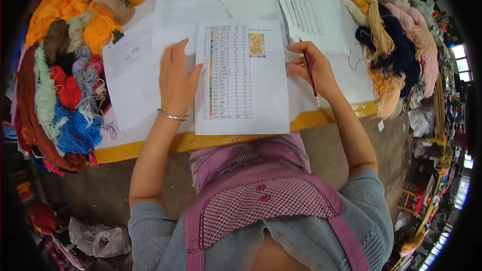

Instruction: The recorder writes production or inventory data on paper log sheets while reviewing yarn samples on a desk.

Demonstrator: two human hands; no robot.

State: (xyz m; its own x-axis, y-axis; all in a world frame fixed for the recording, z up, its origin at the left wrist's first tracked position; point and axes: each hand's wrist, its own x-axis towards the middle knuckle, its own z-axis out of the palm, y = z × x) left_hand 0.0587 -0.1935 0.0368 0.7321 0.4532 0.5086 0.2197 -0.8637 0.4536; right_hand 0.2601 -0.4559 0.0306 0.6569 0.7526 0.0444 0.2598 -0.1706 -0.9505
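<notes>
A white printed sheet (pixel 271 95) lies in front of me. It carries a table with a column of small colour patches, and a small colourful picture at its upper right. My left hand (pixel 175 80) rests at the sheet's left edge, fingers stretched out and thumb apart, with nothing in it. At the right edge, my right hand (pixel 319 68) has a red and black pencil (pixel 315 88) tucked among its fingers, its sharpened end pointing down toward me. The thumb and forefinger of that hand are beside the sheet's edge.
Skeins of yarn in orange, red, blue and green (pixel 45 88) heap up on the left. Navy, tan and pink yarn (pixel 419 45) lies on the right. More papers (pixel 311 15) cover the table behind the sheet. The yellow table edge (pixel 321 117) runs before me.
</notes>
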